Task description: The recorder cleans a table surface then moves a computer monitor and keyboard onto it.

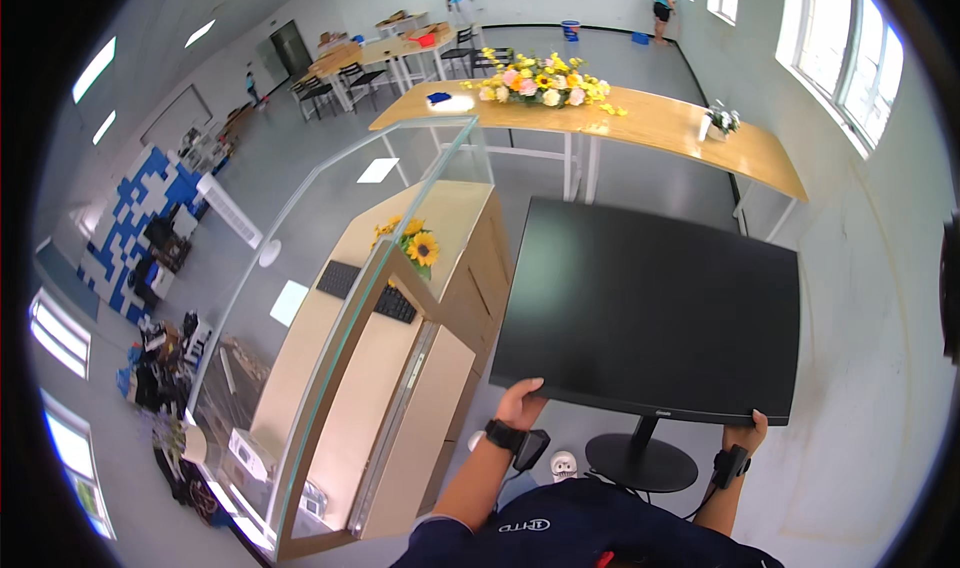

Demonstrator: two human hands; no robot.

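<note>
A large black computer monitor (655, 308) on a round black stand base (641, 463) is held up in front of me, its dark screen facing up toward me. My left hand (521, 404) grips the lower left corner, thumb over the front edge. At the lower right corner my right hand (745, 434) grips the frame in the same way. The fingers behind the monitor are hidden. To the left stands a wood-toned counter (370, 408) with glass panels; a black keyboard (395, 305) and yellow sunflowers (421, 248) are on it.
A long wooden table (650, 118) beyond the monitor bears a flower arrangement (545, 81) and a small potted plant (722, 120). The counter's glass panel (330, 388) rises at my left. A wall with windows (840, 48) runs along the right. Several people are far back.
</note>
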